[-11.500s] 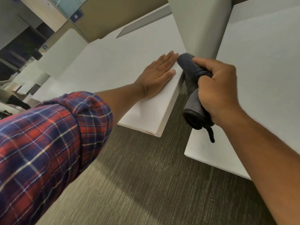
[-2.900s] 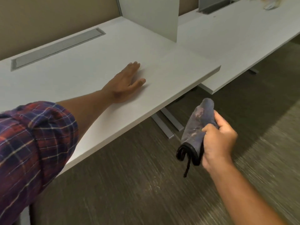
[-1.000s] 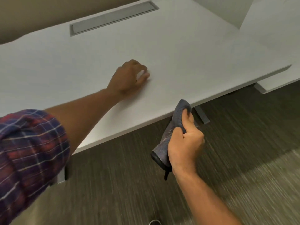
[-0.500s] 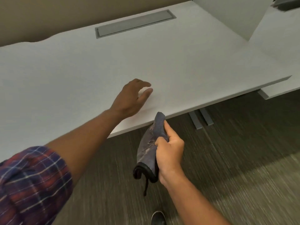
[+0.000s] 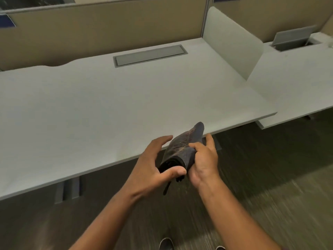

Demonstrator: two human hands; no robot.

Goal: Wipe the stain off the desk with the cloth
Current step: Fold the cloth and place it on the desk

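from here i see both hands meeting in front of the desk's [image 5: 126,105] near edge, over the floor [image 5: 270,204] rather than over the top. the right hand [image 5: 203,159] is closed around the cloth [image 5: 182,148], fingers wrapped over its right side; the cloth is dark blue-grey, rolled or folded into a thick bundle, its upper tip overlapping the desk edge in my view, a dark loop dangling from its lower end. the left hand [image 5: 151,168] is half open and cupped, thumb pressed under the roll's lower end, fingers spread beside it without closing on it. i can't make out a stain anywhere on the pale desk top. as for containers, the recessed cable tray [image 5: 150,55] at the back of the desk has its grey lid shut, so its contents are hidden; the one on the neighbouring desk [image 5: 295,39] has its flap raised, inside too dark to tell. shoe tips [image 5: 165,243] show at the bottom.
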